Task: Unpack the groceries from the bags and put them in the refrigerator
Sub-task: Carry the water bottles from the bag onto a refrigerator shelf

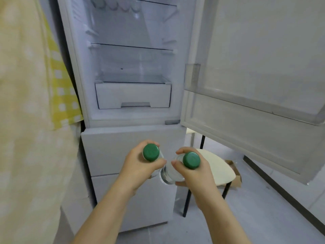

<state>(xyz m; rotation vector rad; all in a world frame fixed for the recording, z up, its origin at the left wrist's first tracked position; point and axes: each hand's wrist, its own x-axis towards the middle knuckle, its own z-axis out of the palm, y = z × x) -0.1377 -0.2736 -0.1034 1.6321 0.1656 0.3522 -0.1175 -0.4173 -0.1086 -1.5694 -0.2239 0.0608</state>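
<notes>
— Down in front of the open refrigerator (75, 71), what are the hands doing in the head view?

— Each holds a clear bottle upright. The left hand (139, 166) wraps the left bottle (151, 153) just under its green cap, with fingers and thumb curled round the neck. The right hand (197, 176) grips the right bottle (170, 173) the same way, with the thumb on the near side of the clear body.

— How close are the two bottles?

— Side by side at about the same height. I cannot tell whether they touch. Both hang in front of the closed lower drawer fronts (131, 147), below the fridge compartment and outside it.

— Any brand or writing?

— The cap tops are plain green. The right bottle has a pale label with a strip of dark print along its edge, too small and blurred to read. The left bottle's body is hidden by the hand.

— And the fridge itself?

— Its door (263, 41) swings out to the right, with a clear door bin (192, 76) on the inner side. Inside, a glass shelf (131, 47) sits above a white crisper drawer (132, 98), which is pushed in. At the very top are some pale rounded items, too blurred to name.

— Anything around it?

— A yellow-and-white checked cloth (59, 81) hangs at the left. A stool (216, 164) with a cream seat and black legs stands beneath the door, and a cardboard box (237, 178) lies just behind it on the grey floor.
</notes>
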